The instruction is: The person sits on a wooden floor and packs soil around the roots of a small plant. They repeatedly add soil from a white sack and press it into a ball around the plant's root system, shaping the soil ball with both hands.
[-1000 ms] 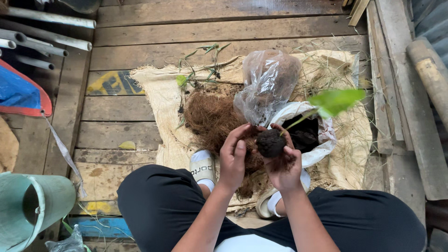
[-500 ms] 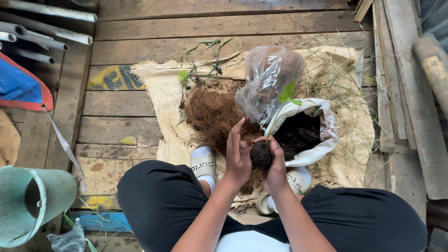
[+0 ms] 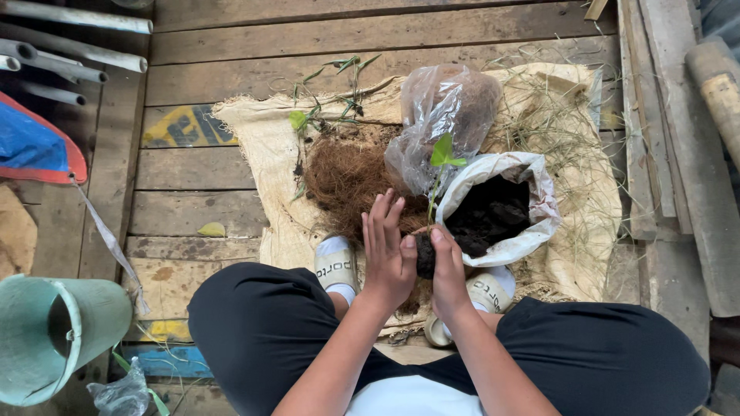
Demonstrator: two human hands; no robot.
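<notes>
Both hands, left hand (image 3: 388, 254) and right hand (image 3: 449, 270), fingers cupped around seedling's soil ball (image 3: 425, 254) beside open soil bag (image 3: 501, 208); best press evenly, keeping stem upright.

The floor (image 3: 193, 177) was weathered wooden planking, lit by soft daylight. Grey pipes (image 3: 69, 46) lay at upper left beside a blue tarp (image 3: 27, 146). A green bucket (image 3: 54, 335) sat lower left; timber (image 3: 694, 154) lay stacked along the right edge.
</notes>
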